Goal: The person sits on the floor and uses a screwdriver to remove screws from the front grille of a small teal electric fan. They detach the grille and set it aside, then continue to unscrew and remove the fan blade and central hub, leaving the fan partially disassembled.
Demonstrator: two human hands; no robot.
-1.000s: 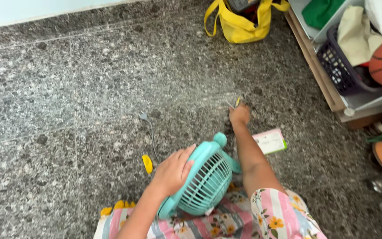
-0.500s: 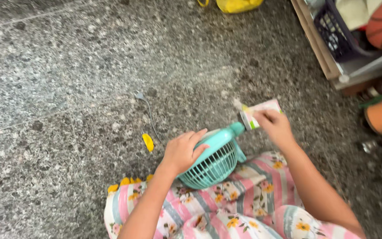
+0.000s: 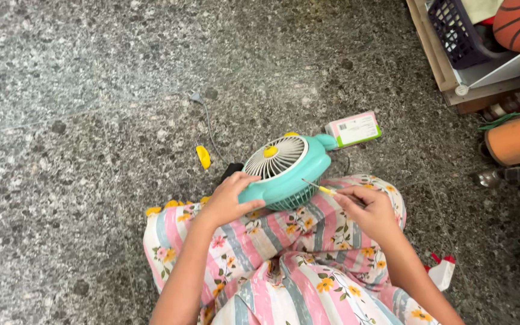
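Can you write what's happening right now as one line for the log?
left hand: grips teal fan on lap | right hand: holds thin screwdriver, tip at fan's rim | floor: small box, yellow piece

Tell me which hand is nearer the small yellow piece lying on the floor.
Left. The left hand grips the teal fan just right of the yellow piece; the right hand, holding a small screwdriver, is beyond the fan.
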